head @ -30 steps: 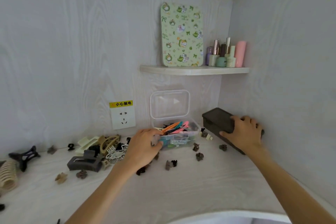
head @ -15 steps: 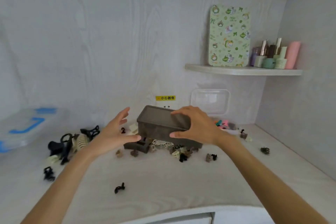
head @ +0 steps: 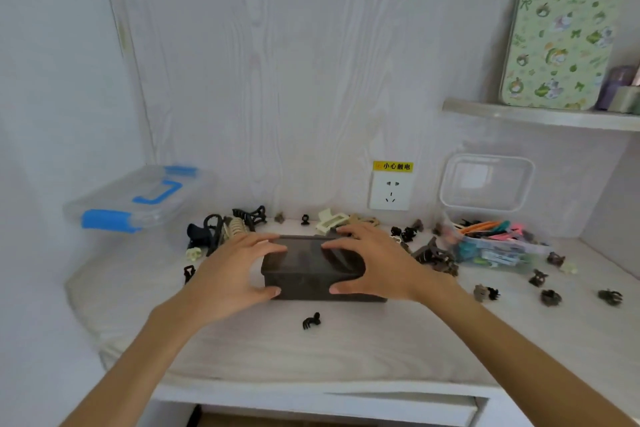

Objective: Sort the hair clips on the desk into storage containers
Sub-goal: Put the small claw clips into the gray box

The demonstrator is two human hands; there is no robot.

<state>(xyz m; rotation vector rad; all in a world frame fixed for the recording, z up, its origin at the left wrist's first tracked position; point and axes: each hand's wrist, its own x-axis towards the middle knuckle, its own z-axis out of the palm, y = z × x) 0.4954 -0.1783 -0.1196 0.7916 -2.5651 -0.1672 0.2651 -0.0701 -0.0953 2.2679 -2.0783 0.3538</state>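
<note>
Moved: dark box [head: 311, 269] was up off the surface in my R hand 0.5 s ago, now sits down on the surface [head: 346, 350], centre, both hands on it.
L hand [head: 232, 274]: on box's left end, fingers over the top edge, thumb on the front wall, gripping it.
R hand [head: 374, 263]: on box's right end, fingers curled across the lid, thumb on the front wall, gripping too.
Clips: loose hair clips behind and to the right of the box; one small black clip [head: 311, 320] alone just in front of it; bigger claw clips [head: 228, 229] back left.
Clear box [head: 498, 250]: right of the dark box, lid up against the wall, coloured clips inside.
Blue-latch case [head: 138, 199]: far left, blurred, can't tell what it rests on.
Wall: socket [head: 390, 191] w/ yellow label, behind the clips.
Shelf [head: 540, 116]: upper right, green patterned tin [head: 561, 38] standing on it.
</note>
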